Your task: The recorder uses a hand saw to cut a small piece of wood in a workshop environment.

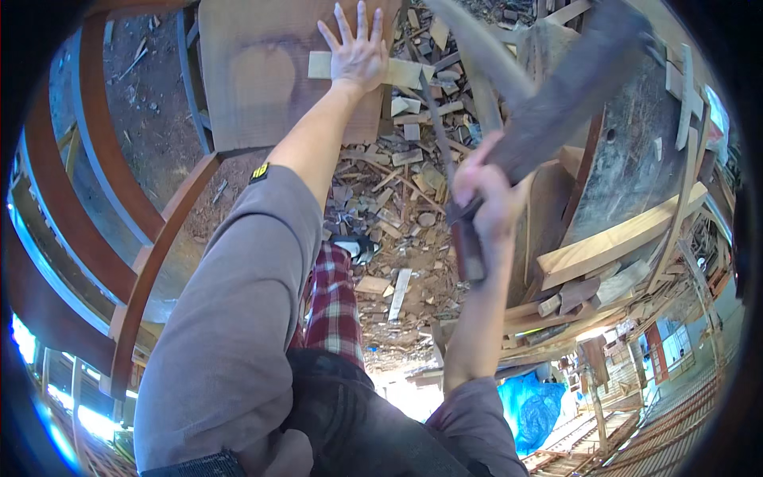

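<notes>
My left hand (pixel 359 62) lies flat with fingers spread on a short pale wooden slat (pixel 320 65). Beneath the slat is a wide brown board (pixel 254 95), and the slat's right end sticks out past its edge. My right hand (pixel 489 191) is closed round the near end of a wooden frame saw (pixel 572 95), whose thick dark arm slants up to the right. The saw's thin blade (pixel 439 127) runs away from my hand to the slat's overhanging end; I cannot tell whether it touches. Motion blurs the right hand and saw.
Wood offcuts (pixel 409 155) and chips cover the dirt floor around my shoe (pixel 355 248). A curved brown slatted wooden frame (pixel 151 262) stands at left. On the right are a dark slab (pixel 624 159) and a pale beam (pixel 620 234). A blue tarp (pixel 531 409) shows behind.
</notes>
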Available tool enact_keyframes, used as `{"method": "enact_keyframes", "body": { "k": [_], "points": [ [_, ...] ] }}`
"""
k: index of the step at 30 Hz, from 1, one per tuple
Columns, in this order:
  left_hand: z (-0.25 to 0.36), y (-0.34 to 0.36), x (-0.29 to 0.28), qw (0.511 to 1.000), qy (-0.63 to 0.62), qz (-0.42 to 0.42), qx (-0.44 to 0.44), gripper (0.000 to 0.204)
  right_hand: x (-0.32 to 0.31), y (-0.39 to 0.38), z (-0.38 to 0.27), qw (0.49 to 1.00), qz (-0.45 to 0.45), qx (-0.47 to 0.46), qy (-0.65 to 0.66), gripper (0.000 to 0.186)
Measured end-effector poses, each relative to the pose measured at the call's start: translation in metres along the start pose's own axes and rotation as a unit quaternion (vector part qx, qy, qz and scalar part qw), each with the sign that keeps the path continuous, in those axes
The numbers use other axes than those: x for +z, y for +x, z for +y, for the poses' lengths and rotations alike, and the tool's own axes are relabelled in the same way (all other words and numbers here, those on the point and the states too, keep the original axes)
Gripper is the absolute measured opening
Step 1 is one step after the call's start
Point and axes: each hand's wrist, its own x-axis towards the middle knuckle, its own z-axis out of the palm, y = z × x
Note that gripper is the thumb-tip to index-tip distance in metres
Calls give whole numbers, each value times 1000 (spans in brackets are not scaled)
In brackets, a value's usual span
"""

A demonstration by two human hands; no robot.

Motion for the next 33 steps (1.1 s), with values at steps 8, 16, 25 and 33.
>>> {"method": "enact_keyframes", "body": {
  "k": [8,16,25,33],
  "points": [
    [-3,-11,1,1000,14,1,7,69,13,-39,14,998,34,34,-45,5],
    [-3,-8,-3,1000,15,8,0,70,2,-83,2,994,52,37,91,10],
    [-2,-12,-3,1000,13,8,11,68,-11,-94,-1,989,12,35,145,15],
    [2,-10,-3,1000,8,-1,27,67,0,-29,5,995,24,21,99,5]
  ]
}}
